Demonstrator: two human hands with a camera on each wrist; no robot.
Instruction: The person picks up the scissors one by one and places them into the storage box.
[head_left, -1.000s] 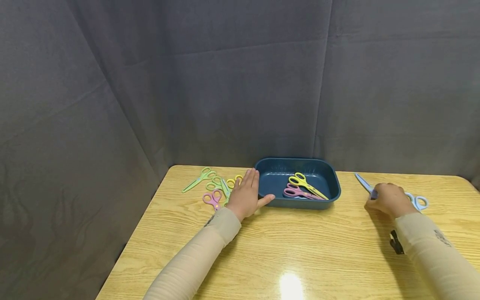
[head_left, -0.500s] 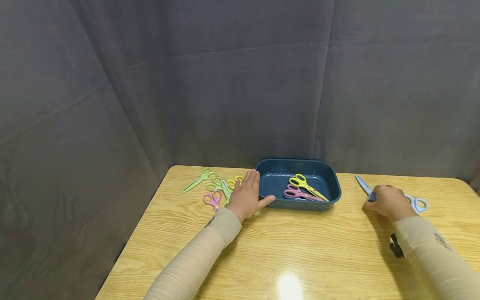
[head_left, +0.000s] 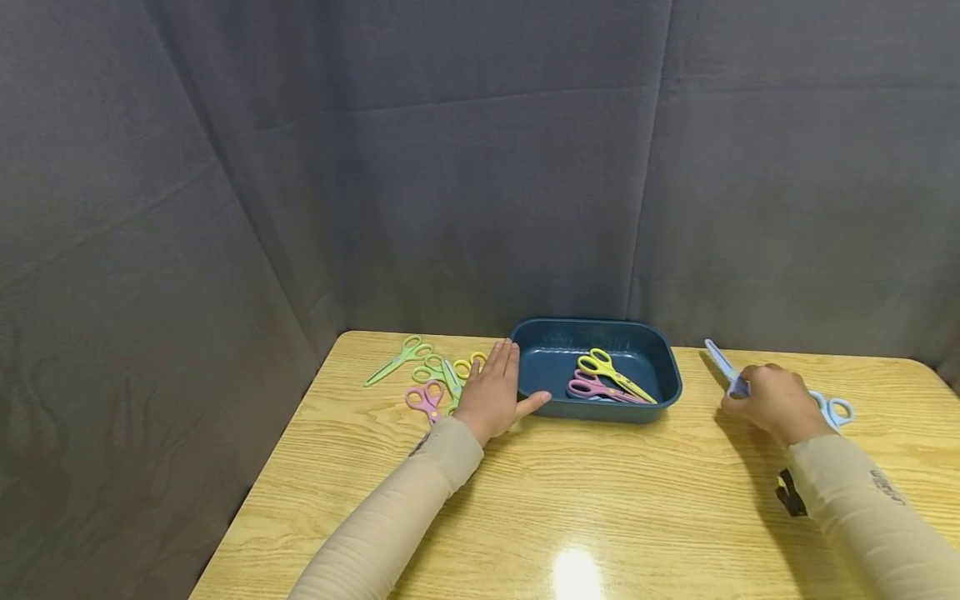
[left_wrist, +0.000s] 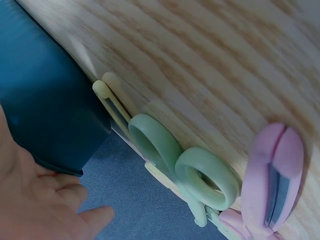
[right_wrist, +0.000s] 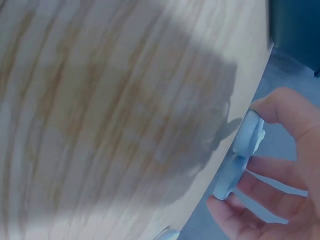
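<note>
Right hand (head_left: 776, 402) curling round the blue scissors (head_left: 723, 365) at the right of the wooden table (head_left: 600, 500), fingers and thumb pinching the blades near the pivot; blade tip pointing up and away toward the back edge, the two pale blue handle loops (head_left: 834, 408) showing just beyond the knuckles, close above the tabletop. In the right wrist view, fingertips (right_wrist: 285, 112) pressing the pale blue plastic (right_wrist: 247, 135), a shadow lying on the wood beneath.

Left hand (head_left: 491, 392) lying flat and relaxed on the table, fingers straight and together, thumb spread and touching the near left wall of the dark blue tray (head_left: 667, 367); gripping nothing. Partly covering a loose cluster of scissors at the left: green scissors (head_left: 397, 357) lying farthest back, pink scissors (head_left: 426, 398) nearest the front, yellow and green pairs (head_left: 450, 371) lying between them and running under the fingers. In the left wrist view, green handle loops (left_wrist: 200, 175) and a pink pair (left_wrist: 275, 175) lying just beside the tray's outer wall (left_wrist: 45, 115).

Inside the tray, yellow scissors (head_left: 611, 372) lying across pink-purple scissors (head_left: 596, 387).

Grey cloth (head_left: 480, 167) hanging behind the table.
</note>
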